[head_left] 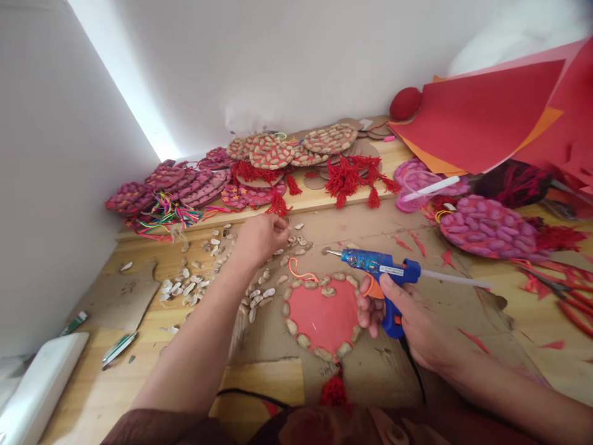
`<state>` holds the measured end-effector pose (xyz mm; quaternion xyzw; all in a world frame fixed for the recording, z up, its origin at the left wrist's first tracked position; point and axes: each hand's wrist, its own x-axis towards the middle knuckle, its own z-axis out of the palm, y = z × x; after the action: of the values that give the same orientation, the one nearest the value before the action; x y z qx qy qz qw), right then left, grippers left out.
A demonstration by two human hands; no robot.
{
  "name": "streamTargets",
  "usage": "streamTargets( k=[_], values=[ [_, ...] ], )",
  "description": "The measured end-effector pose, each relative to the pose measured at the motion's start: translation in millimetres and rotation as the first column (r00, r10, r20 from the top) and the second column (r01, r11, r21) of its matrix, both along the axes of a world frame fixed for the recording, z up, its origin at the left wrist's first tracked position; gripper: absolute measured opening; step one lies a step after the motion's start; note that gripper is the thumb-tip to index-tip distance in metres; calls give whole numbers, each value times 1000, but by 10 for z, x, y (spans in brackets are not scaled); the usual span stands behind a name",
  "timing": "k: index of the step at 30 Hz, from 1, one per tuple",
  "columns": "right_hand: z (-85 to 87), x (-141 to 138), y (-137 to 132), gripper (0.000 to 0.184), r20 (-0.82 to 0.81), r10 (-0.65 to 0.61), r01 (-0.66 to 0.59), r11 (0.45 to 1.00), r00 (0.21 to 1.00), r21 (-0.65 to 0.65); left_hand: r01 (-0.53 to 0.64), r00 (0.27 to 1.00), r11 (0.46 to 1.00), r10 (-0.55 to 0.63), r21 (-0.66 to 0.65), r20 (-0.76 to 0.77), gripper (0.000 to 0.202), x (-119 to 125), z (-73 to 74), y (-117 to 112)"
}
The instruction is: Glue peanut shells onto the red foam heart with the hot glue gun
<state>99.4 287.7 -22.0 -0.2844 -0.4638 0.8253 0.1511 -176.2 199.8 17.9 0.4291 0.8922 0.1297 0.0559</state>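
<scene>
My right hand [407,315] is wrapped round a blue hot glue gun [377,264], a finger at its orange trigger. The nozzle points left above the cardboard, and a clear glue stick [456,279] sticks out of the back. Just below lies a red paper heart [319,318] edged with peanut shells [304,340], with an orange cord loop [302,270] at its top and a red tassel [333,390] at its bottom. Over loose peanut shells [300,240], my left hand [265,236] has its fingers drawn together; whatever they may hold is hidden.
Finished shell-covered plaques [271,151] with red tassels [352,179] line the back ledge. More loose shells [188,287] are scattered at left. Red paper sheets [486,117], a purple plaque [491,227] and red-handled scissors [572,309] occupy the right. A black cable [414,368] hangs from the glue gun.
</scene>
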Motion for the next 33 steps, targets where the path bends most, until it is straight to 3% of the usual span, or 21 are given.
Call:
streamTargets(
  k=[5,11,16,19,25,33],
  values=[
    [9,0,2,44,-7,22,-22,1000,1000,18,196,976,965,-209,173,59,12,461,141,-472],
    [16,-9,1,43,-25,30,-30,999,999,31,396,915,907,-403,143,19,5,877,-64,-756],
    [17,-13,4,43,-45,34,-32,999,998,39,463,886,879,-455,112,-88,11,896,-196,-757],
    [-1,-10,8,41,-61,44,-42,999,997,28,450,893,874,-441,186,-90,17,863,-161,-817],
    [-22,-8,10,38,-67,54,-53,998,996,18,386,922,881,-378,273,-82,11,872,-125,-945],
    [6,-4,11,40,-51,60,-59,998,997,34,470,882,855,-445,219,-153,9,926,-195,-790]
  ],
)
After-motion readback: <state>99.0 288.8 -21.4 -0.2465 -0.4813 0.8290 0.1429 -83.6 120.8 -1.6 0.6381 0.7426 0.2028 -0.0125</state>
